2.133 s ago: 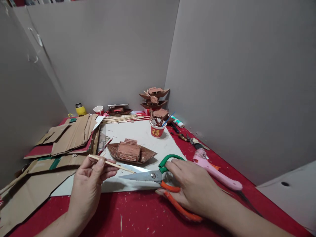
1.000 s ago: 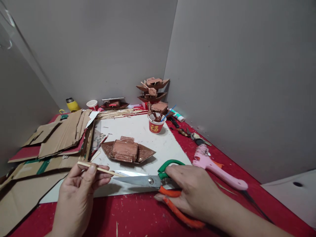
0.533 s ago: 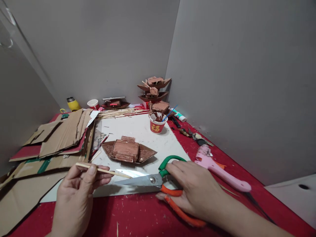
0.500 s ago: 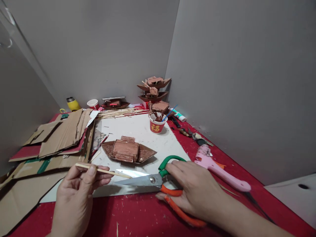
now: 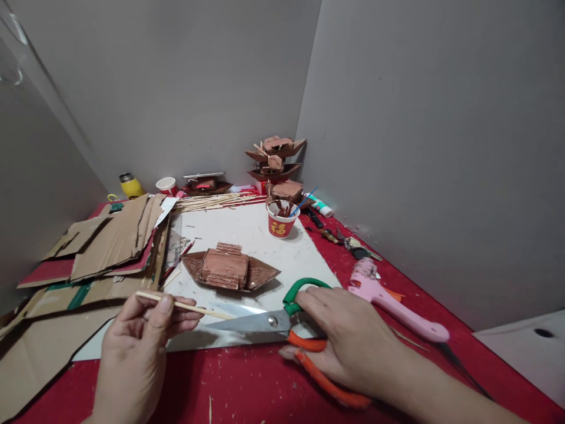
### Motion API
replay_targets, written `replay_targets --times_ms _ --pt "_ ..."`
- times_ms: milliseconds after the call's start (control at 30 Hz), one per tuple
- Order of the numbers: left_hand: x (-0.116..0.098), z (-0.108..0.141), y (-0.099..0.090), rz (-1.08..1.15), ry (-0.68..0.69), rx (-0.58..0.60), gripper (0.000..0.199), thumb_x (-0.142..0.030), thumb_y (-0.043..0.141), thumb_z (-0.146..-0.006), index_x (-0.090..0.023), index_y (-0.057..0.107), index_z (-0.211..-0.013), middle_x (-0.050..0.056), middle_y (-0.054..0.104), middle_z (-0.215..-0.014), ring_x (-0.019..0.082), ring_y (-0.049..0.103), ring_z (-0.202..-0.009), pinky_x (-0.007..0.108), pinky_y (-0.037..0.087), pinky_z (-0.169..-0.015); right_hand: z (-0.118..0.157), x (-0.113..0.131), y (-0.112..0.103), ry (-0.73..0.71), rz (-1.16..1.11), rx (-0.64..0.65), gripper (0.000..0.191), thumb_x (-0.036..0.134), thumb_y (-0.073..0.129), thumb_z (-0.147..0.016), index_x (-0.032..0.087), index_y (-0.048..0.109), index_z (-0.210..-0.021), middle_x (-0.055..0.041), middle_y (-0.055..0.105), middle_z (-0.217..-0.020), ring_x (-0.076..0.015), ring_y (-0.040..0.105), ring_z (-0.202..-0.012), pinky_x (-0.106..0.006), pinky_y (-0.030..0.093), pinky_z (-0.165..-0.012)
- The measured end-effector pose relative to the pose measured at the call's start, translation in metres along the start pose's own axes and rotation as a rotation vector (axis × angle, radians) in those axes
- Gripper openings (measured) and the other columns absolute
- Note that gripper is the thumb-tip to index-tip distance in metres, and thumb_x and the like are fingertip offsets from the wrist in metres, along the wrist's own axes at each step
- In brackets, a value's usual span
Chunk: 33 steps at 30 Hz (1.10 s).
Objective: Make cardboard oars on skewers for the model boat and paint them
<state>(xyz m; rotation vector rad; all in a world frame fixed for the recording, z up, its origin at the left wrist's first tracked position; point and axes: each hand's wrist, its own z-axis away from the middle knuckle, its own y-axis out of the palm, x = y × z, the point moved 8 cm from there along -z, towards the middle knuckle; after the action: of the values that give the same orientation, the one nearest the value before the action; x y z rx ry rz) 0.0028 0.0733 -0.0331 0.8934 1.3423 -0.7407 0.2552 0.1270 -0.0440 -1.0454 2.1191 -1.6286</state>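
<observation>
My left hand (image 5: 143, 338) pinches a thin wooden stick (image 5: 183, 305) between thumb and fingers. The stick's right end lies between the parted blades of the scissors (image 5: 258, 321). My right hand (image 5: 342, 335) is closed round the scissors' handles, one loop wrapped in green and the other in orange. Just beyond the blades, a brown model boat (image 5: 225, 270) with a roofed cabin rests on the white board (image 5: 304, 259).
Torn cardboard (image 5: 110, 235) is piled at left. A paper cup (image 5: 282, 221) with brown paint stands behind the boat. Thin sticks (image 5: 212, 202) and stacked model boats (image 5: 276, 159) lie at the back. At right are a pink glue gun (image 5: 397, 306) and keys (image 5: 355, 244).
The blades look slightly closer together around the stick. Both hands stay in nearly the same place, and everything else is still.
</observation>
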Motion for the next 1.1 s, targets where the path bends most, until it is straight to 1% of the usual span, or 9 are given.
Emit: replay_targets --times_ms 100,233,433,600,700,900,1000,1100 --pt "-0.0001 -0.0002 -0.0008 -0.002 0.008 -0.004 0.022 -0.037 0.072 -0.078 -0.018 0.060 -0.077 0.000 0.075 -0.076 0.012 0.070 -0.064 0.016 0.058 -0.065 0.0001 0.0006 0.0004 0.000 -0.002 0.014 0.044 0.062 0.064 -0.073 0.020 0.053 -0.074 -0.0030 0.058 -0.071 -0.0200 0.052 -0.062 -0.030 0.033 -0.058" --pt "0.0006 -0.0026 -0.0030 -0.006 0.027 -0.002 0.021 -0.037 0.071 -0.078 -0.019 0.059 -0.078 -0.001 0.075 -0.076 0.012 0.070 -0.066 0.017 0.058 -0.067 0.0018 0.0008 0.0025 0.004 -0.005 0.032 0.044 0.062 0.066 -0.071 0.020 0.055 -0.076 -0.0037 0.060 -0.073 -0.0202 0.054 -0.064 -0.030 0.034 -0.059" --pt "0.0015 -0.0021 -0.0038 -0.016 0.017 -0.007 0.021 -0.036 0.071 -0.078 -0.019 0.058 -0.079 0.000 0.075 -0.079 0.013 0.071 -0.068 0.018 0.059 -0.069 0.0065 0.0025 -0.0011 -0.010 0.043 -0.066 0.036 0.056 0.059 -0.079 0.020 0.057 -0.075 -0.0036 0.058 -0.066 -0.0191 0.055 -0.062 -0.027 0.033 -0.055" --pt "0.0027 -0.0028 -0.0016 -0.012 0.000 -0.012 0.022 -0.036 0.072 -0.078 -0.018 0.059 -0.078 0.000 0.075 -0.076 0.013 0.071 -0.067 0.019 0.059 -0.068 0.0084 0.0038 -0.0006 -0.014 0.018 -0.080 0.036 0.056 0.059 -0.080 0.020 0.056 -0.073 -0.0021 0.056 -0.062 -0.0177 0.054 -0.059 -0.026 0.030 -0.053" --pt "0.0026 -0.0033 0.0003 -0.008 0.000 -0.001 0.021 -0.035 0.072 -0.077 -0.017 0.060 -0.078 0.001 0.075 -0.076 0.013 0.071 -0.065 0.018 0.059 -0.067 0.0076 0.0039 0.0002 -0.023 -0.012 -0.066 0.037 0.057 0.059 -0.080 0.020 0.055 -0.071 -0.0011 0.055 -0.060 -0.0166 0.053 -0.056 -0.026 0.029 -0.052" --pt "0.0028 -0.0033 0.0006 0.015 -0.009 0.004 0.020 -0.033 0.073 -0.077 -0.018 0.059 -0.078 -0.001 0.074 -0.071 0.012 0.070 -0.064 0.017 0.059 -0.066 0.0088 0.0018 0.0084 -0.014 -0.047 0.032 0.041 0.057 0.066 -0.075 0.021 0.049 -0.067 0.0007 0.056 -0.061 -0.0148 0.051 -0.052 -0.026 0.026 -0.051" --pt "0.0022 -0.0046 0.0011 0.011 -0.006 0.012 0.020 -0.033 0.072 -0.078 -0.018 0.058 -0.078 0.000 0.074 -0.071 0.012 0.070 -0.063 0.017 0.059 -0.066 0.0085 0.0031 0.0088 -0.014 -0.068 0.040 0.040 0.056 0.067 -0.075 0.021 0.050 -0.068 0.0012 0.056 -0.060 -0.0147 0.051 -0.052 -0.026 0.027 -0.050" --pt "0.0006 -0.0058 0.0017 0.025 0.008 0.019 0.018 -0.032 0.071 -0.079 -0.019 0.058 -0.079 -0.001 0.074 -0.071 0.011 0.070 -0.063 0.016 0.058 -0.066 0.0068 0.0039 0.0086 0.002 -0.084 0.046 0.043 0.059 0.068 -0.072 0.021 0.049 -0.067 0.0015 0.056 -0.059 -0.0148 0.052 -0.051 -0.026 0.026 -0.050"
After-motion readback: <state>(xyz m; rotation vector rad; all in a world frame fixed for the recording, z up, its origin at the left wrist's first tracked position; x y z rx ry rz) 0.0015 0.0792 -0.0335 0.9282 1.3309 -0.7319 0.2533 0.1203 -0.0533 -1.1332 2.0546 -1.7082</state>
